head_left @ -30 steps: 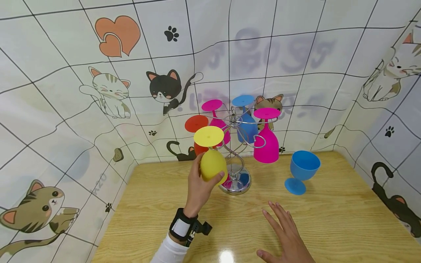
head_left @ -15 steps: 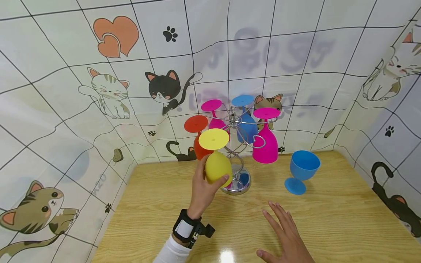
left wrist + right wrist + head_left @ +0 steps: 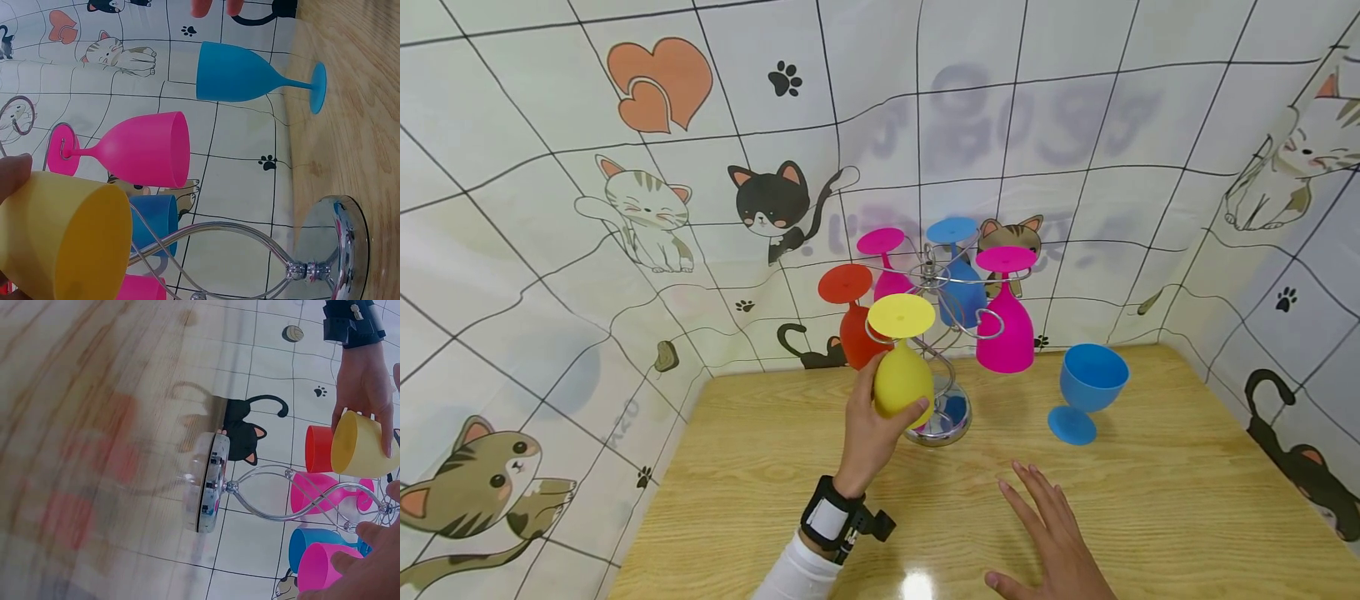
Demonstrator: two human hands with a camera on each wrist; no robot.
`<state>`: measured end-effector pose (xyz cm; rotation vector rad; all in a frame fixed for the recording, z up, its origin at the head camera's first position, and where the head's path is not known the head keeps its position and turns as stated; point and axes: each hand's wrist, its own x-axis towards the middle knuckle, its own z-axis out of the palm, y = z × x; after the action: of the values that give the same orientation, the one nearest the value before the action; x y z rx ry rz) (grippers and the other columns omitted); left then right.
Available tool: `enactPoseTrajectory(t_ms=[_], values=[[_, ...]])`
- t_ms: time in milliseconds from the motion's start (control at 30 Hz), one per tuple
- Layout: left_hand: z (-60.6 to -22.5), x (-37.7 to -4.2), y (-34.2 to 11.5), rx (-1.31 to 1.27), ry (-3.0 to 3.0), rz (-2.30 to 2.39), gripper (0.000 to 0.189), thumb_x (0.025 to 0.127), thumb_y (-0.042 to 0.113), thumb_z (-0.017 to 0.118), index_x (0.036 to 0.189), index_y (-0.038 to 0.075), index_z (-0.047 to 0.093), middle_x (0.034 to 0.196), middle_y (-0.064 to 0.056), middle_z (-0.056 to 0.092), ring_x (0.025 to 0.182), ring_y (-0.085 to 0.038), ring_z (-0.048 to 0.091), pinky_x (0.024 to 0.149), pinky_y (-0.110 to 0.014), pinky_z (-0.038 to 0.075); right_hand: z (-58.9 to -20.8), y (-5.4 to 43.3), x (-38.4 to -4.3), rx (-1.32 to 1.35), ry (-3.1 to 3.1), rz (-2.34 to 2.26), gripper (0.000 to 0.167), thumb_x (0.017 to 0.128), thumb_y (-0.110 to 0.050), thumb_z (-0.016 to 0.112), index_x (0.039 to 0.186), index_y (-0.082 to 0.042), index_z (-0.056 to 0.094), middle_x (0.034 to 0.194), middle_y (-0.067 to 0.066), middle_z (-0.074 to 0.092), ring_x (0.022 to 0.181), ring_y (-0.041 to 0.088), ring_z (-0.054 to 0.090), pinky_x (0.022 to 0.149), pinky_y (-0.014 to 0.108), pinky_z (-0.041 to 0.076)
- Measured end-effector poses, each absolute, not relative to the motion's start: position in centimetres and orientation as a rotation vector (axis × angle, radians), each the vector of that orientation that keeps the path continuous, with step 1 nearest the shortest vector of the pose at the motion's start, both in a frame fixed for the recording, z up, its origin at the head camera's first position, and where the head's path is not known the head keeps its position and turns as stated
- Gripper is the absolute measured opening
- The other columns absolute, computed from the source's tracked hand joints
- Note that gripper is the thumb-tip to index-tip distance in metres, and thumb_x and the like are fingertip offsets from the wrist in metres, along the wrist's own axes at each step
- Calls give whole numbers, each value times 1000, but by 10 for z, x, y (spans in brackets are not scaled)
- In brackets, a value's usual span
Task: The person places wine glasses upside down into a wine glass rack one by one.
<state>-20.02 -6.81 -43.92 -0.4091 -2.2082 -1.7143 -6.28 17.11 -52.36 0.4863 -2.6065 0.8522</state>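
Observation:
My left hand (image 3: 868, 442) grips the bowl of a yellow plastic goblet (image 3: 902, 385), which hangs upside down with its round foot on top. The goblet's stem is at a wire loop of the chrome stemware rack (image 3: 953, 412); whether the loop bears its weight I cannot tell. In the left wrist view, the yellow goblet's mouth (image 3: 94, 244) faces the rack's base. My right hand (image 3: 1054, 537) hovers over the table's front, fingers spread and holding nothing. On the rack, upside down, hang a red goblet (image 3: 856, 332), a pink one (image 3: 1006, 337), a blue one (image 3: 961, 293) and another pink one behind.
An upright blue goblet (image 3: 1093, 379) stands on the wooden table (image 3: 737, 500), right of the rack. A cloth backdrop (image 3: 880, 92) printed with cats and a grid encloses the back and sides.
My left hand has carried the yellow goblet to the right, in toward the rack's loop, uncovering more of the red goblet. The right hand has stayed put.

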Motion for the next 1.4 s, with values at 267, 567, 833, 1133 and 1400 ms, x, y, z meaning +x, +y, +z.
enactPoseTrajectory(t_ms=[267,567,833,1133,1400], values=[[-444,-202,-68,-390,-2225,-1718,76,81,32,79,145,26,39,139,-2,48,120,-25,52,95,-48,51,-522,170,-62,486,-2609,832,100,69,-44,84,153,-27,33,163,2,22,152,8,2,124,54,3],[-450,-205,-68,-365,-2245,-1761,80,80,34,81,146,30,37,141,-1,47,121,-25,52,97,-49,51,-525,170,-62,491,-2590,826,100,68,-44,84,153,-26,34,163,3,23,152,6,1,125,52,2],[-452,-203,-69,-397,-2220,-1771,93,79,30,82,153,27,25,153,-1,38,139,-29,42,109,-59,40,-524,169,-62,473,-2598,813,100,68,-46,84,152,-27,35,162,3,25,151,9,5,123,58,7],[-451,-181,-79,-330,-2244,-1607,100,77,37,83,155,30,21,163,-1,21,148,-33,26,109,-73,25,-526,168,-62,479,-2585,830,102,67,-46,85,153,-26,34,161,4,26,151,10,7,118,67,13],[-447,-145,-95,-549,-2220,-1372,103,77,35,83,157,21,19,166,-2,9,151,-33,18,106,-75,28,-524,168,-62,511,-2560,793,104,65,-46,86,153,-23,35,161,6,26,152,9,4,123,58,5]])
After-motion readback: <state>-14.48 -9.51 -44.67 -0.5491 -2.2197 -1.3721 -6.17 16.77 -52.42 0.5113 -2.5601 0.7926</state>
